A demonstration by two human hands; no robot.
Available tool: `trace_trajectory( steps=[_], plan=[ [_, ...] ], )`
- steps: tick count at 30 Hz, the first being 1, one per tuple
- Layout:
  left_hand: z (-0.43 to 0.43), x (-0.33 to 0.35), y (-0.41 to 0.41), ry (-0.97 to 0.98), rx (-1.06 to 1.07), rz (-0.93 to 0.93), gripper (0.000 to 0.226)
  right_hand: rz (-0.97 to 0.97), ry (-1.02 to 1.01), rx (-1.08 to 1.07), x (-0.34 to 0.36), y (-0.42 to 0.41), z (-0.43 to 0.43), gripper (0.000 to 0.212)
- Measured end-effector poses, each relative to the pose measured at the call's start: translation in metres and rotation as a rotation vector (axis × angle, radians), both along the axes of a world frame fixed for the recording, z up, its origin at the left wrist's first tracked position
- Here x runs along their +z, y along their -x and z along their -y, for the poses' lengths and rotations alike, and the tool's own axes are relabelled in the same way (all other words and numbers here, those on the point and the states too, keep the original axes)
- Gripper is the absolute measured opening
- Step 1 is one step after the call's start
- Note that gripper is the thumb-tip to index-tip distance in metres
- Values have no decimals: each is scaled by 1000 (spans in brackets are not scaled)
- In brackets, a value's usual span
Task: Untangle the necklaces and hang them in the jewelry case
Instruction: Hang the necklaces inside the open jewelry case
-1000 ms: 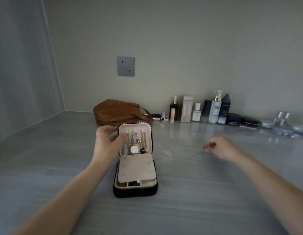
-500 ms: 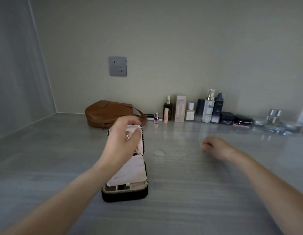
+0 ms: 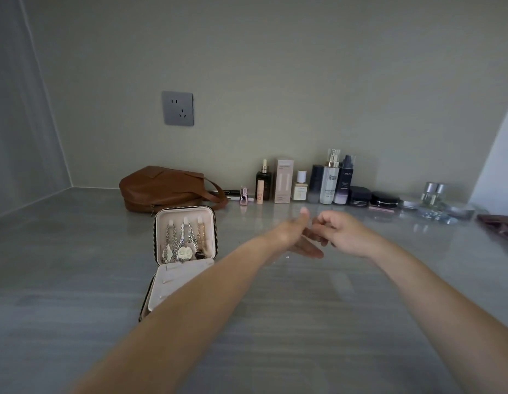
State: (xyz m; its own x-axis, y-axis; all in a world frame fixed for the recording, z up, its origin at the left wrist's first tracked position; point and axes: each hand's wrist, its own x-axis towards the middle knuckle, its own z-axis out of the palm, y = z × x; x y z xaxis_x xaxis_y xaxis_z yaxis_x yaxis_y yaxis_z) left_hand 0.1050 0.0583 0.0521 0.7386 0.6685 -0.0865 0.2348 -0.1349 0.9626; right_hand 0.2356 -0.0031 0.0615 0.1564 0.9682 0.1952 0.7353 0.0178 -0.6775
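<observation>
Fingers: left hand (image 3: 292, 234) fingers (image 3: 309, 250) straight and together, pointing right, thumb raised; right hand (image 3: 343, 234) fingers (image 3: 322, 223) curled, meeting the left fingers; cannot tell whether they pinch anything.
Worktop: grey streaked stone countertop (image 3: 76, 280) carries every item.
Bottles: row of cosmetic bottles and jars (image 3: 326, 180), far along the wall.
Bag: brown leather handbag (image 3: 161, 186), far, left of the bottles.
Case: black zippered jewelry case with cream lining (image 3: 173, 213), left of both hands, open, lid upright; left forearm crosses its near right corner.
Necklaces: silver and gold chain necklaces (image 3: 184, 243) hang from hooks inside the lid.
Socket: grey wall socket (image 3: 178, 108), above the bag.
</observation>
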Motion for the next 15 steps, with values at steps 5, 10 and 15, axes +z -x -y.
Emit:
trace_trajectory(
  steps=[5, 10, 15],
  plan=[
    [-15, 4, 19, 8, -11, -28, 66, -73, -24, 15, 3, -6, 10, 14],
    [-34, 10, 39, -100, 7, -124, 67, -98, 4, 20, 0, -4, 13, 11],
    [-35, 25, 47, -163, 24, -136, 38, -124, 34, 63, -4, 2, 12, 13]
  ],
)
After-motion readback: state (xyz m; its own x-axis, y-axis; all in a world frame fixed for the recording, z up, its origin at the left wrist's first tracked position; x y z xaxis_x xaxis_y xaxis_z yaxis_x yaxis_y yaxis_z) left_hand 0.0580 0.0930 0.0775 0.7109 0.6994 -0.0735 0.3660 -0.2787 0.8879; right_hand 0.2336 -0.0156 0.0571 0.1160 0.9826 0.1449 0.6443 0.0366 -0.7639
